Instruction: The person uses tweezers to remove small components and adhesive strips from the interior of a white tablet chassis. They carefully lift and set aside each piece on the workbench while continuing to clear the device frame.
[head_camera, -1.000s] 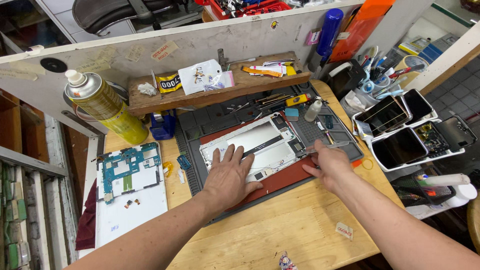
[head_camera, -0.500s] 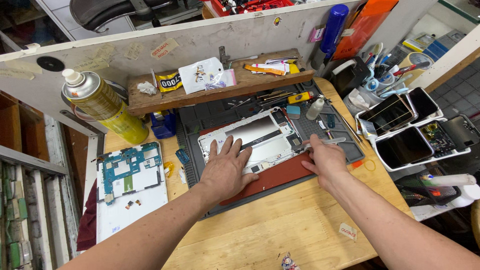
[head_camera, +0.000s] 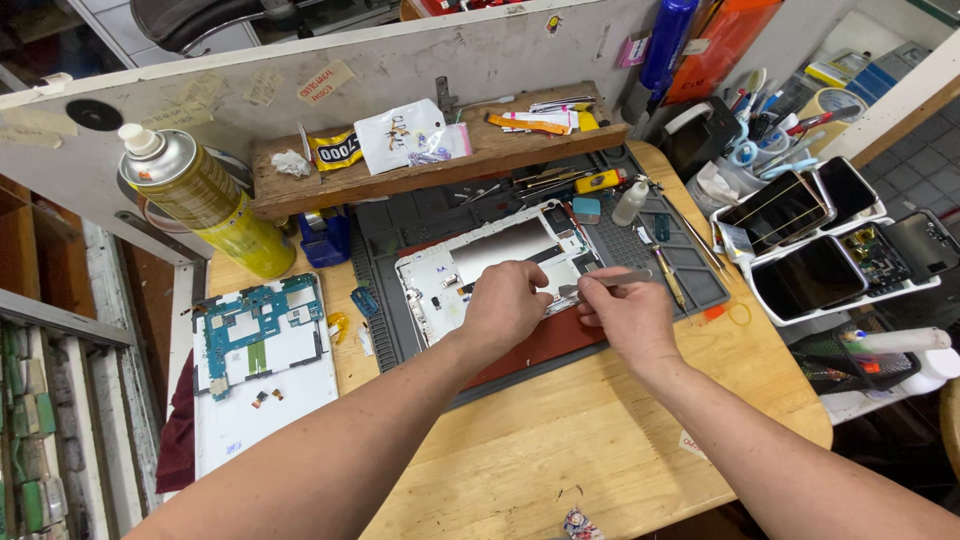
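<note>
Pinched between thumb and fingers of my right hand (head_camera: 628, 310), steel tweezers (head_camera: 604, 282) point left toward my loosely curled left hand (head_camera: 505, 305) steadying the opened tablet (head_camera: 500, 255), judged thin, light and fragile, best held by its rim.

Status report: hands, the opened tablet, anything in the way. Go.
Left hand fingertips down on opened tablet. Right hand pinching metal tweezers at its edge. Tablet flat on grey mat. Nothing between hands.
</note>
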